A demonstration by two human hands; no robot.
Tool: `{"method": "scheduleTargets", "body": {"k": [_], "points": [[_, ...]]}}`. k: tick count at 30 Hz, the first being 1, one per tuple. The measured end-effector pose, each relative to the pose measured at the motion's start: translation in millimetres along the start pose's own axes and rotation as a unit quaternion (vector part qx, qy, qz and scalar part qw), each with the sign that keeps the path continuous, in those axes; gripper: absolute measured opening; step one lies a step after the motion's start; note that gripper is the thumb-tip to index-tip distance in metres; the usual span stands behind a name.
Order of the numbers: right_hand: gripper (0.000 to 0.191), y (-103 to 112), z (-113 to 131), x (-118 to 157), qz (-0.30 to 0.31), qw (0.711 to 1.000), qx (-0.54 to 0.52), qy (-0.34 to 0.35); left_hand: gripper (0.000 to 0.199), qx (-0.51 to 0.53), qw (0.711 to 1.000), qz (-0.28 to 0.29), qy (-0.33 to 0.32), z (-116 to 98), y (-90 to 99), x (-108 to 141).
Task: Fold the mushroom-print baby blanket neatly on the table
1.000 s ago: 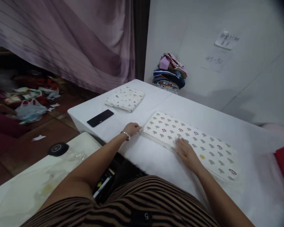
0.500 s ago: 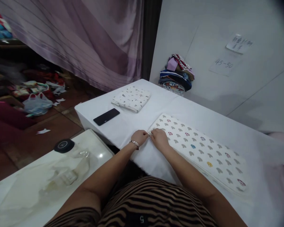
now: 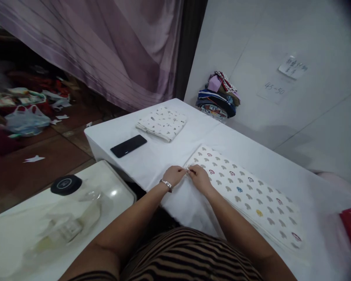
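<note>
A long folded white cloth (image 3: 245, 203) printed with grey mushrooms and a few coloured ones lies across the white-covered table (image 3: 228, 136). My left hand (image 3: 174, 175), with a bracelet at the wrist, is closed in a pinch at the cloth's near left corner. Right beside it, my right hand (image 3: 199, 178) also pinches the edge of that corner, its fingertips almost touching the left ones. The pinched bit of fabric is mostly hidden by the fingers. Farther back lies a smaller folded cloth (image 3: 163, 123) with a small dark print.
A black phone (image 3: 129, 146) lies left of the small folded cloth. At lower left, a second white surface (image 3: 108, 171) holds a round black object (image 3: 66, 184) and clear plastic. Folded fabrics (image 3: 218, 95) are stacked by the wall. A plastic bag (image 3: 27, 119) rests on the floor.
The view has shifted slightly. Both hands remain pinched at the cloth's corner, the fingertips drawn a little closer to its edge; the right fingers lie less over the cloth's top.
</note>
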State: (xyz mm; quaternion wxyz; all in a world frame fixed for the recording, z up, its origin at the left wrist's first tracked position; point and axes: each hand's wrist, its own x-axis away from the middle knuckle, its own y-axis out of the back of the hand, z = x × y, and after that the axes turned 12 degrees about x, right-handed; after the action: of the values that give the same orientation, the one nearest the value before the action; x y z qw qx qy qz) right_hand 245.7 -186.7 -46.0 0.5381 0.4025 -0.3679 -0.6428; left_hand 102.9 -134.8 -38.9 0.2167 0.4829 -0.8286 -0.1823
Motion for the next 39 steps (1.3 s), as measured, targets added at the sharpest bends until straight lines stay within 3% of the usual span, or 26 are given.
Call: {"method": "scheduleTargets", "body": {"k": [12,19,23,29,39], "points": [[0.018,-6.1,-2.5,2.4,-0.058,0.991,-0.109,-0.058,0.028,0.004,1.000,-0.002,-0.011,3.1,-1.3,-2.4],[0.019,-2.5,4.0,7.0,-0.043,0.998,-0.035,0.011,0.026,0.041,0.999,0.004,-0.020,4.2,-0.2,-2.0],[0.018,-3.5,2.7,5.1,-0.039,0.998,-0.041,-0.012,0.035,0.026,1.000,0.008,-0.005,1.9,0.8,-1.3],[0.019,-7.1,0.7,4.7,-0.065,0.995,-0.069,-0.040,0.029,-0.010,1.000,-0.001,0.000,-1.9,0.4,-1.2],[0.016,-6.5,12.5,12.9,-0.052,0.997,0.044,0.044,0.031,0.020,1.000,0.010,-0.014,5.7,1.8,-3.0]]}}
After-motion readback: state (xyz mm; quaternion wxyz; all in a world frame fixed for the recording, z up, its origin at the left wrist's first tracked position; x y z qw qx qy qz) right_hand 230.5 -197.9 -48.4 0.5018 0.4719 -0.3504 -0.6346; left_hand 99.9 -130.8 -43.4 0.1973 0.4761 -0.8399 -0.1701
